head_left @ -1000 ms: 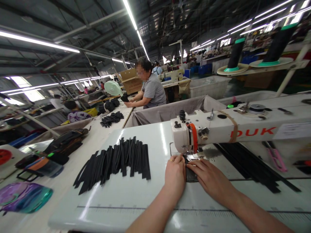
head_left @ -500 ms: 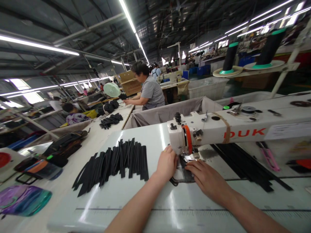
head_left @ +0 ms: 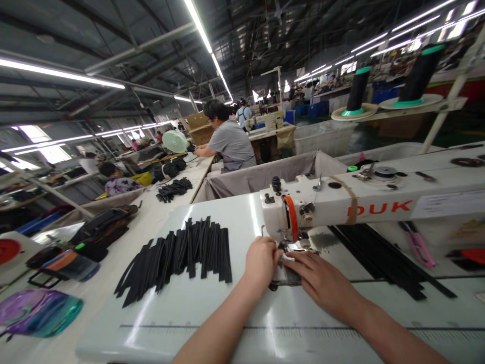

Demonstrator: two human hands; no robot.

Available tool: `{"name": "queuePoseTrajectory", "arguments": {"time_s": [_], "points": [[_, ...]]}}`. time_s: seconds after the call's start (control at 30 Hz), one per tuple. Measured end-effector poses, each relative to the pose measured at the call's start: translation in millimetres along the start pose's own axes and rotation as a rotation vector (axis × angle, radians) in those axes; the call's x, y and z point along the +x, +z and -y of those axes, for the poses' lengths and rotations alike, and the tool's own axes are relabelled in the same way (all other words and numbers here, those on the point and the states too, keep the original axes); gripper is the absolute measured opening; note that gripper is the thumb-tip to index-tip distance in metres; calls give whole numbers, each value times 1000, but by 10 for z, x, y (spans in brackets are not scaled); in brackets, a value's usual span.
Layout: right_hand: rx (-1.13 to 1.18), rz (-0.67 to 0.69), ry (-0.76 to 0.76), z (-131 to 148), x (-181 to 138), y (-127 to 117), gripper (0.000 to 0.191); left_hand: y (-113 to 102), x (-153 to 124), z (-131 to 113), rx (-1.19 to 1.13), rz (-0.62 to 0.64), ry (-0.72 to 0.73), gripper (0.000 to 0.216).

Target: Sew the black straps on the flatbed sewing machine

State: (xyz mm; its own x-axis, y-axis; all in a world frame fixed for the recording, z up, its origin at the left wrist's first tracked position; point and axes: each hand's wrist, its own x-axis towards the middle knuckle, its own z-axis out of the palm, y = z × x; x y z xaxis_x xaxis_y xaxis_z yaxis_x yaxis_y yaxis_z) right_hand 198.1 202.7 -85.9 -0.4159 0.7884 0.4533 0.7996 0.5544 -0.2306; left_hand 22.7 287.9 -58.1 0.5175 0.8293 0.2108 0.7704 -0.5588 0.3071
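Note:
The white sewing machine (head_left: 322,202) stands in front of me, its needle end between and just behind my hands. My left hand (head_left: 261,260) is closed left of the presser foot, thumb and fingers pinched at a short black fabric strip (head_left: 281,246). Only a small piece of that strip shows; the rest is hidden by fingers. My right hand (head_left: 322,278) lies palm down right of the needle area, fingers stretched out flat, their tips close to the strip and the metal plate (head_left: 286,276). Whether these fingertips touch the strip, I cannot tell.
A row of black strips (head_left: 178,258) lies left of my hands. Longer black strips (head_left: 382,260) extend under the machine arm, near pink-handled snips (head_left: 422,245). Thread cones (head_left: 358,91) stand behind. A co-worker (head_left: 233,139) works at the table beyond a cloth-lined bin (head_left: 265,174).
The black strip between my hands shows less than before. My left hand has dropped slightly and curled more; the right fingertips have shifted slightly left. The co-worker has leaned away to the left.

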Motion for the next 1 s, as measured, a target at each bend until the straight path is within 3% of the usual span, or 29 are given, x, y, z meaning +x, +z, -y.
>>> {"name": "queuePoseTrajectory", "arguments": {"time_s": [0.1,0.2,0.33,0.67,1.0], "points": [[67,30,-42,32,21,-40,43,10,-307,-92,-142,-15,50,21],[77,31,-39,46,25,-56,36,43,-432,-32,-286,-48,111,20],[68,2,-14,25,4,-21,28,122,-411,61,-342,-40,174,25],[78,-76,-1,-32,-36,8,23,163,-380,-193,-291,-102,75,16],[90,-65,33,-2,-7,-57,23,177,-318,-120,-260,-53,88,18]]}}
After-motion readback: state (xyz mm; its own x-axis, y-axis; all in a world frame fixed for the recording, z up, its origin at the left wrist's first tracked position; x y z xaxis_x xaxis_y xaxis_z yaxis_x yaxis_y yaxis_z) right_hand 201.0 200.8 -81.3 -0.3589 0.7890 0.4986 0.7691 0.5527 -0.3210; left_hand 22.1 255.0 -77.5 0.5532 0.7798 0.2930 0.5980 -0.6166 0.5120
